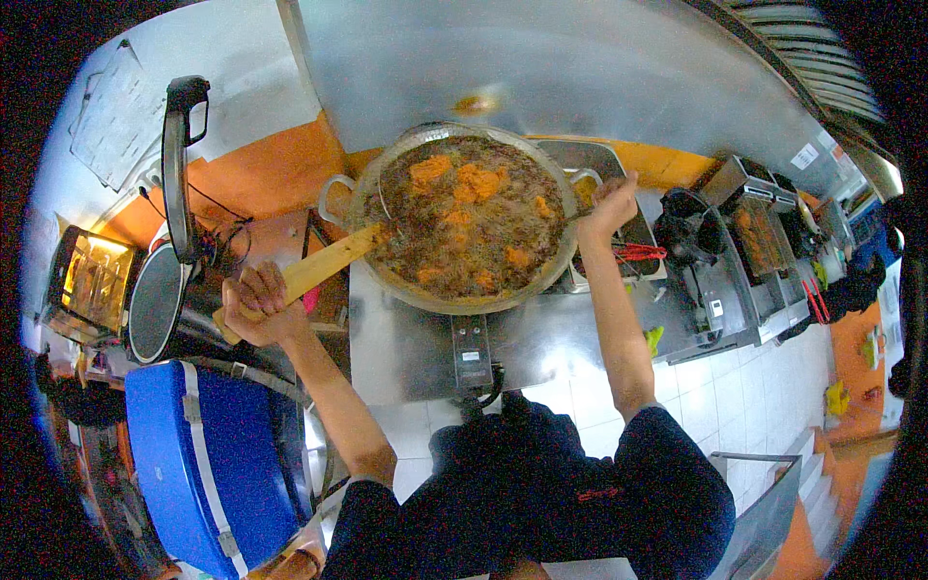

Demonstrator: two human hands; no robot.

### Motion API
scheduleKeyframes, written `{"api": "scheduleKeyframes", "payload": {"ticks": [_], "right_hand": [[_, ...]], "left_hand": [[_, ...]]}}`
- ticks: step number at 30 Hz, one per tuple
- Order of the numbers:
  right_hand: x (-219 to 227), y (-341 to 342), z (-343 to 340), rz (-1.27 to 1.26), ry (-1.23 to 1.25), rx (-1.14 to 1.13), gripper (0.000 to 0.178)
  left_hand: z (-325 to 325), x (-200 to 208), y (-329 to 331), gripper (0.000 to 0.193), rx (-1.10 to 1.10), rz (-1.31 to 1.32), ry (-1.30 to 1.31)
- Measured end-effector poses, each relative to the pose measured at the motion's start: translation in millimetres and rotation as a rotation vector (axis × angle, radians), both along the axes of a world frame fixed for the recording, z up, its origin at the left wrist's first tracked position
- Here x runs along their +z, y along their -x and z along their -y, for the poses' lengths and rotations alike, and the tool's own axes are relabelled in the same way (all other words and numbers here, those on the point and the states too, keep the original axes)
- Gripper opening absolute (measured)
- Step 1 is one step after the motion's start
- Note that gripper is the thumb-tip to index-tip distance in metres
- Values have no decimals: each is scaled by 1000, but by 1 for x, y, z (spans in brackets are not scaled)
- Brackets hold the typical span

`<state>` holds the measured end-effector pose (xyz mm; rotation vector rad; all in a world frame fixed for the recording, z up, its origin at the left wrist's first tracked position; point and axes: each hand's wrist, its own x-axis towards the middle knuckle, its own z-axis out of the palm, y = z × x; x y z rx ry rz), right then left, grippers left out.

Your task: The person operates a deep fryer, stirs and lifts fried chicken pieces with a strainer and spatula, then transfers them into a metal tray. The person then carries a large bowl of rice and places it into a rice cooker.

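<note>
A wide metal wok [464, 307] holds dark, bubbling oil with several orange-brown fried pieces [476, 184] floating in it. My left hand [256, 304] is wrapped round the flat wooden handle of a skimmer [324, 269]. The handle slants up to the wok's left side, where a thin curved rim shows and the rest is sunk in the oil. At the wok's right rim, my right hand [609, 208] is closed beside the looped metal handle [586, 178]. Its fingers are partly hidden, so I cannot make out what they grip.
Red-handled tongs [640, 252] lie right of the wok, near a black pot [688, 227]. Farther right stands a tray of fried food [759, 237]. A large blue box [208, 464] with grey straps is at lower left, below a round dark-lidded container [159, 302].
</note>
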<state>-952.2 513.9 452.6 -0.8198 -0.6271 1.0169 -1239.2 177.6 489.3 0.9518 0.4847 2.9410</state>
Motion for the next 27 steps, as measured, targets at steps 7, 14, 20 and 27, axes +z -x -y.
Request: {"api": "scheduleKeyframes", "payload": {"ticks": [7, 14, 20, 27], "right_hand": [[-6, -8, -13, -161, 5, -72, 46], [9, 8, -28, -162, -37, -94, 46], [32, 36, -31, -99, -154, -95, 47], [48, 65, -43, -28, -165, -83, 53]], "left_hand": [[5, -3, -37, 34, 26, -28, -12], [1, 0, -79, 38, 192, 133, 3], [2, 7, -84, 41, 213, 245, 28], [-3, 18, -91, 43, 397, 381, 66]]}}
